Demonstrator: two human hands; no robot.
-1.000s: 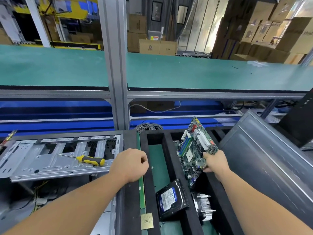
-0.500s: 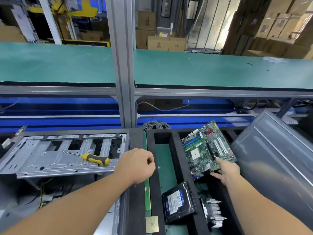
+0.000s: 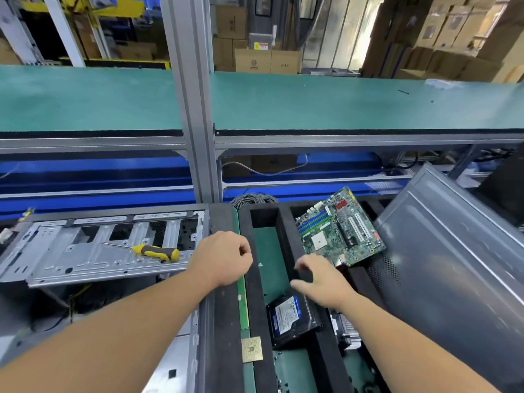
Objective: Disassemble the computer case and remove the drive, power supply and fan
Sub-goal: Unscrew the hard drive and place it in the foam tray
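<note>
Computer case (image 3: pixel 107 251) lies open at left on the tabletop, metal frame w/ drive-bay cutouts facing up; yellow-handled screwdriver (image 3: pixel 154 251) rests on that frame, tip pointing left. Drive (image 3: pixel 290 314), blue-labelled, sits tilted in a slot of the black foam tray (image 3: pixel 255 302) just right of the case, so the drive step looks done. Motherboard (image 3: pixel 340 226) leans in the tray's far compartment, against the grey side panel (image 3: pixel 448 251) propped at right. Heatsink (image 3: pixel 344 333), partly hidden under the right forearm, sits in the near compartment; a CPU chip (image 3: pixel 251 349) lies flat on the tray's near edge. Left hand (image 3: pixel 224 258) is loosely curled, holding nothing, resting at the case/tray boundary. Right hand (image 3: pixel 321 279) hovers above the tray between drive and motherboard, fingers relaxed and spread, empty; image is motion-blurred here. Judgement: board is stowed, remaining items are PSU and fan, neither identifiable in view. Procedure for next step: bring the right hand to the screwdriver, grip by the handle, steady the case w/ the left hand. Locate PSU screws at the case rear, unplug cables before lifting. Risk: wires visible below the frame may snag; free them first. Place removed parts in vacant tray slots, not on top of the motherboard.
</note>
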